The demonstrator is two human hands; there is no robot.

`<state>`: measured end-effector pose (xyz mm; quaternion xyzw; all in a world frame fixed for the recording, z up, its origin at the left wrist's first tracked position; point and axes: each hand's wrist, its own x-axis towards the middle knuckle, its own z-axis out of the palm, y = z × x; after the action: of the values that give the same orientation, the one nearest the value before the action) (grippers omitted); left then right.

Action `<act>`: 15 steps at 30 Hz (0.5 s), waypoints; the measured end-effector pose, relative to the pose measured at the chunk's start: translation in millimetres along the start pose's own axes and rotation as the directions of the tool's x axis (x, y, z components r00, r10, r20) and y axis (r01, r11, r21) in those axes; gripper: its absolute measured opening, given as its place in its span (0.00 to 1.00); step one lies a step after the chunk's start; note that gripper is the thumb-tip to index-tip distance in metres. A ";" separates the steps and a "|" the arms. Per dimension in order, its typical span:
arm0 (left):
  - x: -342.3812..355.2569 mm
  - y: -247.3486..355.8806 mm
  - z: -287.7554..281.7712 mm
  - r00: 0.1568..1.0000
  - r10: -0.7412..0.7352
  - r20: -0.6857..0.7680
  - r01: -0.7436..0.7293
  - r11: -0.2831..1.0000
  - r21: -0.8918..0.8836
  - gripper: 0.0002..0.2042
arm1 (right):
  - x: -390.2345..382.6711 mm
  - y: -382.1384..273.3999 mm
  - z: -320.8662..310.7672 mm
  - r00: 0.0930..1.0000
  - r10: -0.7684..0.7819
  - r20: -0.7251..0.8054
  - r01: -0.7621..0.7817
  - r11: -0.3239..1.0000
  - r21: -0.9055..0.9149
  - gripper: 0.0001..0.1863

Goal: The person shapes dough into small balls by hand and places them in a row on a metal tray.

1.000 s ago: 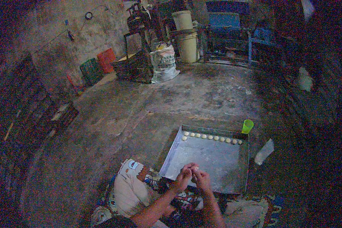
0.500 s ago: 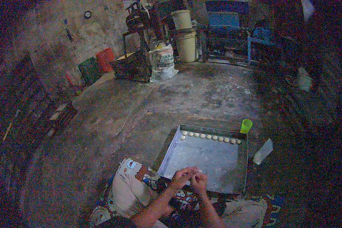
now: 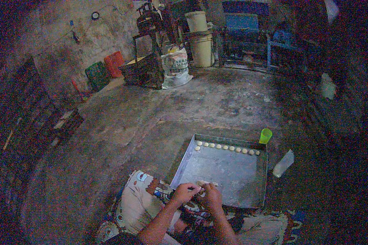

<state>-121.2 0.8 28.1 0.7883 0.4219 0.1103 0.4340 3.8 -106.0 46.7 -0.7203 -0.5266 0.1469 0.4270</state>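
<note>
Near the lower edge of a square metal tray (image 3: 223, 171), my left hand (image 3: 185, 192) is closed, its pinched fingertips at a small pale lump of what looks like dough (image 3: 202, 184). Beside it, my right hand (image 3: 211, 198) is closed on that lump, its fingers partly hidden from the camera. A row of several small round pale dough pieces (image 3: 225, 147) lines the tray's far end, with another just below at the left. My legs in printed cloth (image 3: 139, 202) are below and left of the tray.
A green cup (image 3: 265, 136) and a pale elongated packet (image 3: 283, 165) are at the tray's right. Farther back stand a white sack (image 3: 173, 71), stacked buckets (image 3: 202, 53), a dark metal stand (image 3: 143, 65), red (image 3: 113, 64) and green (image 3: 96, 75) panels, and blue furniture (image 3: 240, 24).
My left hand has moved left and slightly down, a little apart from my right. The pale lump now shows more between them. The row of pieces looks the same.
</note>
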 end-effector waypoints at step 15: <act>-0.3 -0.2 -12.0 0.969 0.001 0.247 -0.033 0.992 0.125 0.21 | -4.4 65.1 43.1 0.942 0.164 0.291 -0.067 0.947 -0.315 0.15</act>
<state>-128.0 7.8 35.2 0.8257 0.3642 -0.0118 0.4306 14.7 -95.3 -29.9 -0.7742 -0.5601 0.2028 0.2137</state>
